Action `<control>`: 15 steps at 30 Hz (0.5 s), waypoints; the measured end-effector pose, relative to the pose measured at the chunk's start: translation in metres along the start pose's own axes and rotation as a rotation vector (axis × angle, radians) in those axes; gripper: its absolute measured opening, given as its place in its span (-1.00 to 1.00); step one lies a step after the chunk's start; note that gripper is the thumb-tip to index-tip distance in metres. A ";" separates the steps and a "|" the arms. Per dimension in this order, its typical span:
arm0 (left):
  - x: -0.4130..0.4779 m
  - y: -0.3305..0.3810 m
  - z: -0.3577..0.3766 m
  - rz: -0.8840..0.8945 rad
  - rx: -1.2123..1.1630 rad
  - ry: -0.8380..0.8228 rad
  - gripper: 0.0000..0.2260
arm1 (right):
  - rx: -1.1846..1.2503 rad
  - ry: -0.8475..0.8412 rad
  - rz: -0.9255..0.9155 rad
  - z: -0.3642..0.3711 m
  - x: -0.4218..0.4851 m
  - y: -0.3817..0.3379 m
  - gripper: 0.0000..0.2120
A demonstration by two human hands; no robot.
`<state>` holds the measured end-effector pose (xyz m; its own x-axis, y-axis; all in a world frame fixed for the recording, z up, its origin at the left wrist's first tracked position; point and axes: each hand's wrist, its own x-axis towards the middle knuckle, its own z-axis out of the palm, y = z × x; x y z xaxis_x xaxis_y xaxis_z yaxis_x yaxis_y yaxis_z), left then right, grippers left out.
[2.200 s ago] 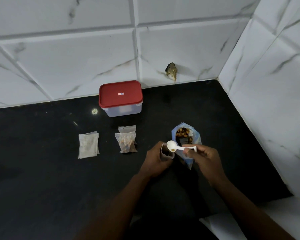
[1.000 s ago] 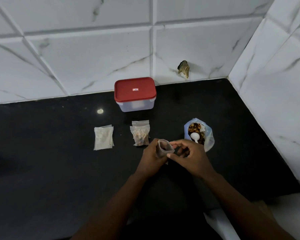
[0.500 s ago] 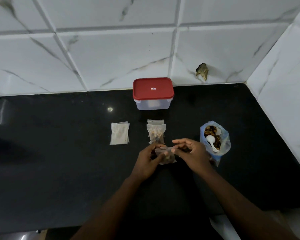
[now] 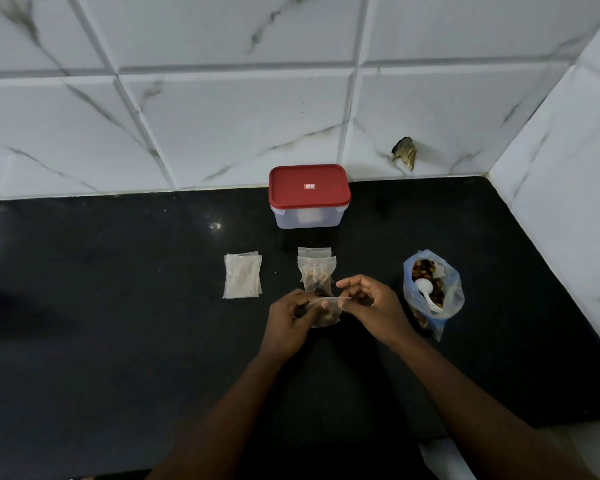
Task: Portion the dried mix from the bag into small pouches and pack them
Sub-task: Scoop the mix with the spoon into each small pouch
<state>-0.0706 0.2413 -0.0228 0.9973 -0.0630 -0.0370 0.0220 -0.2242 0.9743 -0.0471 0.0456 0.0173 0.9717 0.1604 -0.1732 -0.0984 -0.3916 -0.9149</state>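
Observation:
Over the black counter [image 4: 118,323] both hands hold a small clear pouch [image 4: 328,315] with some dried mix in it. My left hand [image 4: 290,318] pinches its top edge on the left, and my right hand [image 4: 373,304] pinches the same edge on the right. Just behind them lie filled pouches [image 4: 317,270] in a small stack. A stack of empty pouches [image 4: 242,275] lies to the left. At the right stands the open blue-tinted bag [image 4: 445,301] of dried mix, with a white spoon [image 4: 426,292] stuck in it.
A clear box with a red lid [image 4: 309,185] stands shut at the back by the tiled wall. A white tiled side wall [image 4: 568,202] closes the right side. The counter's front edge runs below my forearms.
The spoon went from my right hand into the bag. Both hands then took the pouch's open mouth, which now lies flattened between them. The view has shifted left.

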 end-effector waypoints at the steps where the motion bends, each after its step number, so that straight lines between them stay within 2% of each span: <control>1: 0.001 -0.001 -0.001 0.000 0.003 -0.002 -0.88 | -0.003 -0.010 -0.005 0.000 0.000 -0.001 -0.71; 7: 0.006 -0.003 -0.003 0.015 0.016 -0.038 -0.89 | -0.016 -0.030 -0.008 0.005 0.003 -0.007 -0.72; 15: 0.005 -0.001 -0.012 -0.079 -0.088 -0.048 -0.88 | 0.005 -0.044 0.042 0.006 0.009 -0.009 -0.80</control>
<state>-0.0648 0.2526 -0.0211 0.9878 -0.0956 -0.1229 0.1084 -0.1443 0.9836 -0.0387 0.0563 0.0212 0.9563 0.1841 -0.2270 -0.1397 -0.3944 -0.9083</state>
